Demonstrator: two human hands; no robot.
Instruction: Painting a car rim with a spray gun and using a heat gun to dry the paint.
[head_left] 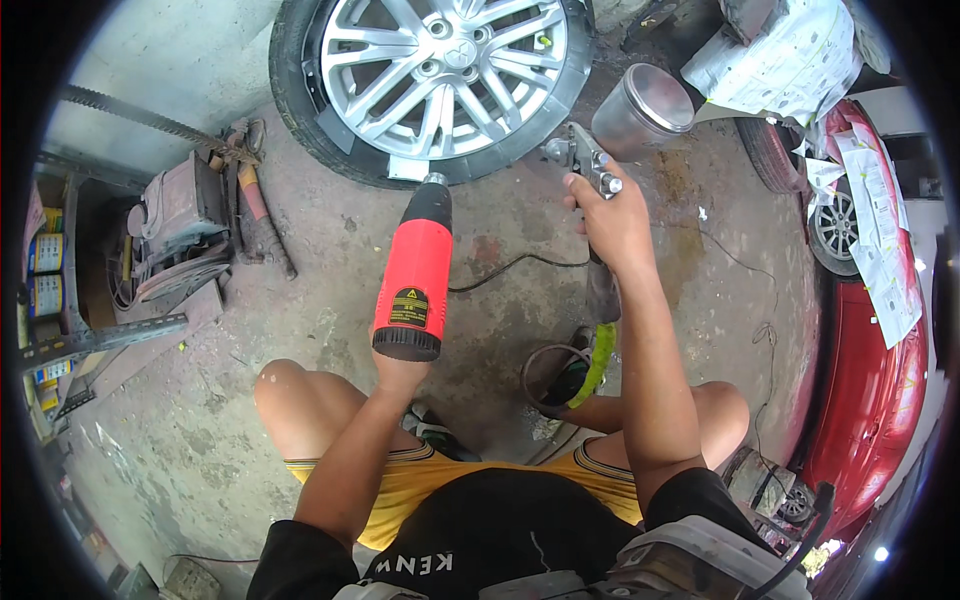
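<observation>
My left hand (402, 374) is wrapped round the handle of a red and black heat gun (418, 265), mostly hidden beneath its body. Its metal nozzle points at the lower edge of a tire (300, 110) with a silver alloy wheel (445, 60), close to a small white patch (408, 168) on the masked rim border. My right hand (612, 215) grips a metal spray gun (588, 160), aimed toward the same tire. A grey cylindrical cup (645, 110) sits against the spray gun and appears joined to it.
On the left stand a metal shelf (70, 270) with tins and an old grey machine (185, 205). A hammer-like tool (262, 215) leans there. A red car (860, 390) with masking paper (870, 220) is at right. A yellow-green hose (598, 365) and dark cord (520, 262) run near my feet.
</observation>
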